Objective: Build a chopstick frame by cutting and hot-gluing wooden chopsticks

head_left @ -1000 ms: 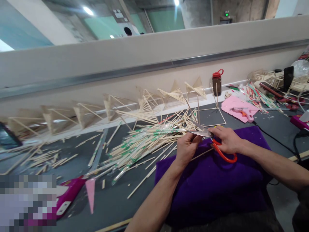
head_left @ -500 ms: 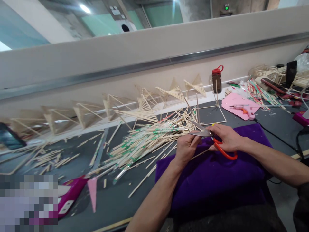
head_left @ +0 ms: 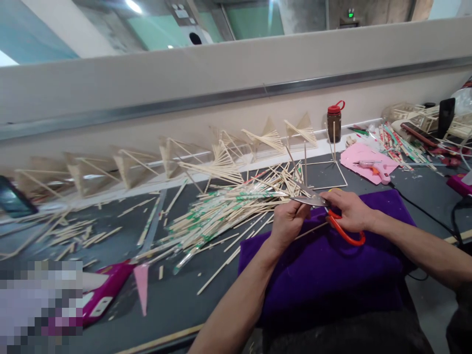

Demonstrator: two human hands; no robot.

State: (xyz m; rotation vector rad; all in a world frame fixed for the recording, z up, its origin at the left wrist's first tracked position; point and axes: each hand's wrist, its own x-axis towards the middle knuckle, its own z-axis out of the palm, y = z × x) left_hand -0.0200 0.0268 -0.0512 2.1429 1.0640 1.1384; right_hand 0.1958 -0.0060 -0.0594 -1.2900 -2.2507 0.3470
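Note:
My right hand (head_left: 350,209) is closed around red-handled scissors (head_left: 354,239) above a purple cloth (head_left: 332,273). Their metal blades are parted and point left, passing just over the fingers of my left hand (head_left: 286,223). That hand is also closed, and a thin wooden stick (head_left: 311,230) runs from beneath it towards the scissors' handle; its far end is partly hidden by my right hand. Just beyond my hands lies a loose heap of wooden sticks (head_left: 224,214), some in clear wrappers with green print.
Twisted stick models (head_left: 263,138) line the wall. A red-capped bottle (head_left: 334,123) stands behind a square stick frame (head_left: 341,174). At right, a pink glue gun (head_left: 372,169) rests on pink paper (head_left: 356,152), its black cable (head_left: 416,206) trailing. Short stick pieces (head_left: 72,233) are scattered at left.
The view has shifted slightly. Both hands keep their grip on the scissors and stick, with almost no movement between them.

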